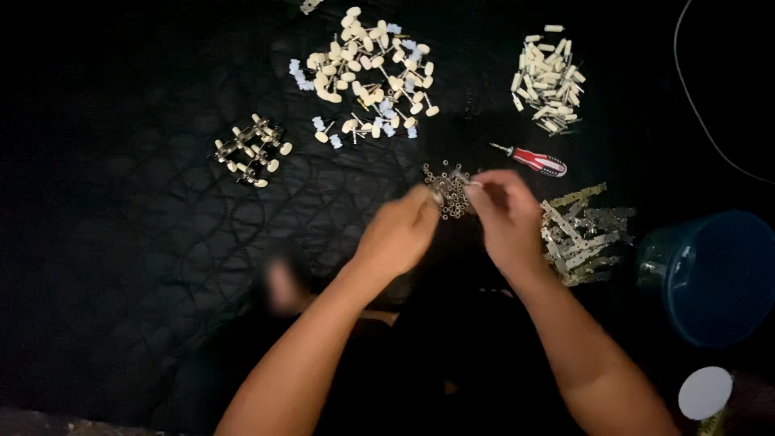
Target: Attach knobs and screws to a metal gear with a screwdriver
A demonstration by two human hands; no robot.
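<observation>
Hands, left hand (400,234) and right hand (507,216), pinching small metal pieces over nut pile (446,190); red screwdriver (537,161) beside

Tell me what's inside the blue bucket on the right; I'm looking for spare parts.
Nothing can be made out in the blue bucket: its inside is dark blue and shadowed. Its bottom is too dim to check. Metal plates lie beside it, outside.

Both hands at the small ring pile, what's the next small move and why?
Probably pinch one ring out of the pile of small metal rings: the left hand and right hand both have fingertips at its edges, and no ring shows clearly lifted in either hand.
</observation>
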